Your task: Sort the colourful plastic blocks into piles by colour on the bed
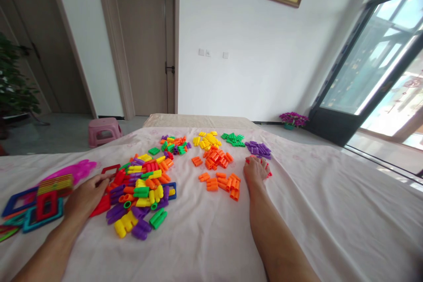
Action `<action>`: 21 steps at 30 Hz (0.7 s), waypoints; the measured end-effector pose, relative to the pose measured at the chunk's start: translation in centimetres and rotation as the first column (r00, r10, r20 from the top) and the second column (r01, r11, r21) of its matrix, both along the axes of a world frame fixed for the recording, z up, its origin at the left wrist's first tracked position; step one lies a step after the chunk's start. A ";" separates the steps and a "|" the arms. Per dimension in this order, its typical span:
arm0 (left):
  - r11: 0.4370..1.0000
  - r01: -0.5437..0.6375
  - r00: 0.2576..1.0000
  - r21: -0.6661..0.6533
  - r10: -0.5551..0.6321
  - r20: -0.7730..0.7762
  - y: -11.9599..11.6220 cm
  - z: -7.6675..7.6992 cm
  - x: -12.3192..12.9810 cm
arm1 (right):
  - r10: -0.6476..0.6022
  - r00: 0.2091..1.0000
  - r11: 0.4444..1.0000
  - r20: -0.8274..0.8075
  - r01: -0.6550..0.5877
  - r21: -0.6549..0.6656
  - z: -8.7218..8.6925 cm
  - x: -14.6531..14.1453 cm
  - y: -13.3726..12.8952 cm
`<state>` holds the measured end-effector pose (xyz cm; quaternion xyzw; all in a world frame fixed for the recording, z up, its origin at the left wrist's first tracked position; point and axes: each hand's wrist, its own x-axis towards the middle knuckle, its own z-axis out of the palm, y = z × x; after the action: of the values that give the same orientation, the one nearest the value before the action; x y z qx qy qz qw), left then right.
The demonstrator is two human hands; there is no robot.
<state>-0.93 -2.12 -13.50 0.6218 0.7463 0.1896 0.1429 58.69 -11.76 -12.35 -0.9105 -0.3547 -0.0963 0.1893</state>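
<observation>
My left hand is at the left edge of a mixed heap of plastic bullet-shaped building blocks in red, yellow, green, purple and orange. Its fingers are drawn together by a red square frame and red pieces; whatever is between them is hidden. On the right, my right hand rests palm down on the cloth, fingers spread. Bits of red show around its fingertips; I cannot tell what lies under it. Orange blocks lie to its left, purple blocks just beyond.
Yellow blocks, green blocks and a smaller mixed heap lie farther back. Magnetic tiles and a pink flat piece are at far left. A pale cloth covers the table. A pink stool stands beyond.
</observation>
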 end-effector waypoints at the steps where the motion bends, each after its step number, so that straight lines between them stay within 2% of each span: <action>1: 1.000 0.002 1.000 0.003 -0.002 0.003 0.0 0.0 0.0 | -0.030 1.000 0.999 -0.005 0.030 0.016 -0.1 0.2 -0.1; 6: 1.000 0.017 1.000 0.010 -0.017 0.003 0.0 -0.1 0.0 | -0.110 0.994 0.989 -0.009 0.110 0.097 -0.3 0.3 -0.5; 9: 1.000 0.025 1.000 0.015 -0.025 -0.002 0.1 -0.2 0.0 | -0.077 0.996 0.983 0.036 0.070 0.171 0.4 -0.3 -0.4; 12: 0.999 0.027 1.000 0.028 -0.027 -0.006 -0.1 -0.1 0.1 | 0.124 0.992 0.968 0.036 -0.129 0.217 2.1 -1.6 0.7; 15: 0.999 0.013 1.000 0.032 -0.012 -0.006 -0.2 0.0 0.2 | 0.428 0.904 0.887 0.018 -0.423 0.186 4.3 -3.8 3.2; 18: 0.998 0.005 1.000 0.058 -0.005 0.000 -0.1 -0.1 0.1 | 0.626 0.778 0.776 0.051 -0.628 0.060 6.5 -6.3 6.2; 21: 0.998 0.004 1.000 0.064 -0.005 0.007 -0.1 -0.2 0.1 | 0.686 0.721 0.725 0.094 -0.669 -0.164 7.8 -8.5 8.8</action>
<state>-0.83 -2.19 -13.69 0.6271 0.7379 0.2153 0.1260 50.14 -2.99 -4.55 -0.7173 -0.6813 -0.0662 0.1302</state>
